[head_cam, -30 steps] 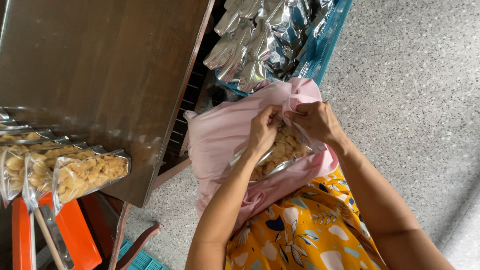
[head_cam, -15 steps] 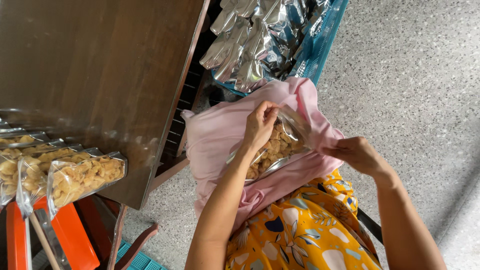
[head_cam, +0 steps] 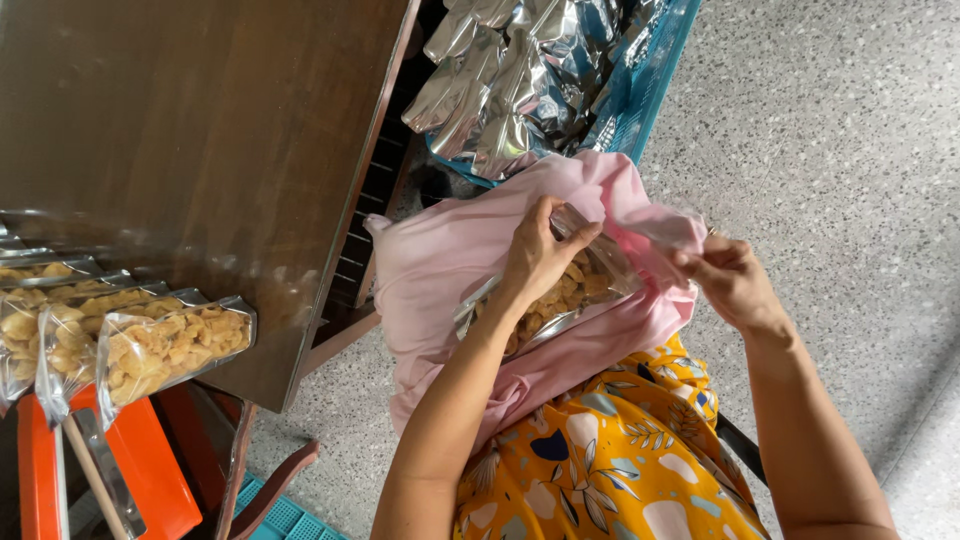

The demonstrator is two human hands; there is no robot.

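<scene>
Fingers (head_cam: 585,235) half hide snack bag (head_cam: 560,295); contents blurred

The person's left hand (head_cam: 540,262) grips the top of a clear bag of pale yellow snacks (head_cam: 560,295) that lies on a pink cloth (head_cam: 450,270) draped over the lap. The right hand (head_cam: 730,280) pinches the thin clear film at the bag's mouth, just beside the left. Beyond the cloth stands a blue crate (head_cam: 655,75) heaped with silver foil pouches (head_cam: 520,85). On the dark wooden surface (head_cam: 200,120), near its edge toward the person, lie more filled clear bags (head_cam: 170,345) side by side. An orange stool (head_cam: 150,470) stands below them on the speckled floor (head_cam: 830,130).
</scene>
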